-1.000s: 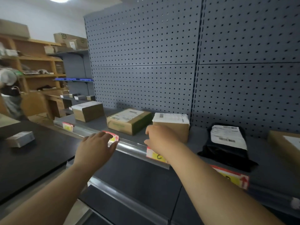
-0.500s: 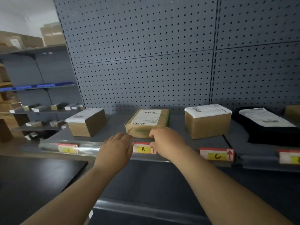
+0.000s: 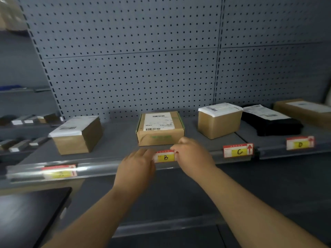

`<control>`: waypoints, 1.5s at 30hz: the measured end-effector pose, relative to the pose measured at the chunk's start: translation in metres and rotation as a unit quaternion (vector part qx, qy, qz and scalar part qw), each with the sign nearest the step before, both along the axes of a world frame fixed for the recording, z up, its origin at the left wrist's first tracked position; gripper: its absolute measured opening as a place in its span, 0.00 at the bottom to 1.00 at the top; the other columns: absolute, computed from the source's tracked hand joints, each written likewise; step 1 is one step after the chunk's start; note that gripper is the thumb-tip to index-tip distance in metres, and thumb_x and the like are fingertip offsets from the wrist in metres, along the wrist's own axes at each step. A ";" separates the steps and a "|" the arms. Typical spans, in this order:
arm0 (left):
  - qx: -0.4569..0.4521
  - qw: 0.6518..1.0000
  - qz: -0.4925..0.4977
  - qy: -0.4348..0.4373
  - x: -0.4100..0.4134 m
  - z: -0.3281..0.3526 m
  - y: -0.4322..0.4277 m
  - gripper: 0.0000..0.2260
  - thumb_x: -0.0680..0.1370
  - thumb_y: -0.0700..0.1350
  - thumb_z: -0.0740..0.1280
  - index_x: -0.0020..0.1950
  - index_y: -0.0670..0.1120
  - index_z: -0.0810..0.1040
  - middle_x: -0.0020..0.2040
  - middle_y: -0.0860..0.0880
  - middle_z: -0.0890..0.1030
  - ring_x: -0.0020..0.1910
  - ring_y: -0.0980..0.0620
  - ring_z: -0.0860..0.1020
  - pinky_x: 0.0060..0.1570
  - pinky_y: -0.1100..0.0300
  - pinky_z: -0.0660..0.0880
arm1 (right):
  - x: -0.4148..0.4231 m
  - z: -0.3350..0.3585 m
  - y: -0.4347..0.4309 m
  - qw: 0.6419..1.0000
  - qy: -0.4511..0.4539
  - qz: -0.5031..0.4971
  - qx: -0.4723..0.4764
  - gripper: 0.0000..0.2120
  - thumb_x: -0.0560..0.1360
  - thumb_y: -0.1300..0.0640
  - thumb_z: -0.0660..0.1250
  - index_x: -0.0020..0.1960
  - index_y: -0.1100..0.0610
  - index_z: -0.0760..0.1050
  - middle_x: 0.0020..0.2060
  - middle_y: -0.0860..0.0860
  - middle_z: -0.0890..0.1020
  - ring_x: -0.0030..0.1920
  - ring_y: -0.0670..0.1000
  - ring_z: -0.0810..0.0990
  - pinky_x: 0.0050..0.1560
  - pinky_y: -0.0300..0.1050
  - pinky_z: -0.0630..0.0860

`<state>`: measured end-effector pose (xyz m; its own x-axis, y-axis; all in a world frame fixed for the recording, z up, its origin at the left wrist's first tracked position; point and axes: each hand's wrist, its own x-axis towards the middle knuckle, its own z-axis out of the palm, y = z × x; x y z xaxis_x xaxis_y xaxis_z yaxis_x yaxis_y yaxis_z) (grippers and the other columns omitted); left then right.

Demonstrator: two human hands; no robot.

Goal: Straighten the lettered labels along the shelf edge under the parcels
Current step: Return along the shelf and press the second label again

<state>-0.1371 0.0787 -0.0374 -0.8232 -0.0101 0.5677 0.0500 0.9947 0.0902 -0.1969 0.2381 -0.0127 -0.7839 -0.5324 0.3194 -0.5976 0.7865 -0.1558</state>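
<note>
Label B (image 3: 164, 156) sits in the shelf edge (image 3: 100, 167) strip directly below the middle parcel (image 3: 160, 128). Its long axis runs left-right along the strip, between my hands. Left hand (image 3: 136, 169): fingers extended, touching its left end. Right hand (image 3: 192, 156): fingers curled at its right end (whether they pinch it, I cannot tell). Both are equally near; levelling likely needs opposed pressure at the ends.

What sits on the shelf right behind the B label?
A brown cardboard parcel with a white shipping slip on top. The left hand and right hand cover both ends of the B label.
</note>
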 end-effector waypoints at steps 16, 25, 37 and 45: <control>-0.021 0.999 -0.025 0.009 0.003 -0.010 -0.006 0.09 0.68 0.38 0.70 0.47 0.44 0.78 0.46 0.45 0.82 0.39 0.44 0.80 0.37 0.52 0.77 | 0.011 -0.017 -0.005 0.998 0.052 -0.026 -0.008 0.11 0.76 0.64 0.61 0.57 0.57 0.74 0.52 0.53 0.75 0.52 0.54 0.75 0.43 0.47 0.73; 0.008 1.000 -0.028 0.010 0.003 -0.011 -0.004 0.08 0.71 0.41 0.67 0.50 0.45 0.77 0.49 0.46 0.81 0.45 0.46 0.79 0.46 0.51 0.75 | 0.015 -0.018 -0.005 0.998 0.052 -0.030 -0.004 0.11 0.75 0.64 0.63 0.56 0.57 0.74 0.52 0.52 0.75 0.50 0.53 0.76 0.39 0.44 0.68; 0.057 0.998 -0.023 0.015 0.003 -0.010 -0.002 0.08 0.72 0.42 0.65 0.50 0.46 0.78 0.50 0.47 0.80 0.47 0.45 0.78 0.46 0.52 0.72 | 0.015 -0.019 -0.005 0.997 0.061 -0.035 0.018 0.11 0.74 0.67 0.62 0.54 0.59 0.76 0.51 0.53 0.74 0.49 0.54 0.75 0.38 0.45 0.69; 0.063 0.998 -0.020 0.007 0.005 -0.009 0.000 0.08 0.73 0.42 0.64 0.51 0.47 0.77 0.52 0.47 0.79 0.50 0.46 0.77 0.49 0.52 0.71 | 0.013 -0.019 -0.007 0.998 0.046 -0.039 0.029 0.11 0.74 0.66 0.63 0.55 0.60 0.75 0.51 0.54 0.73 0.50 0.54 0.73 0.41 0.47 0.73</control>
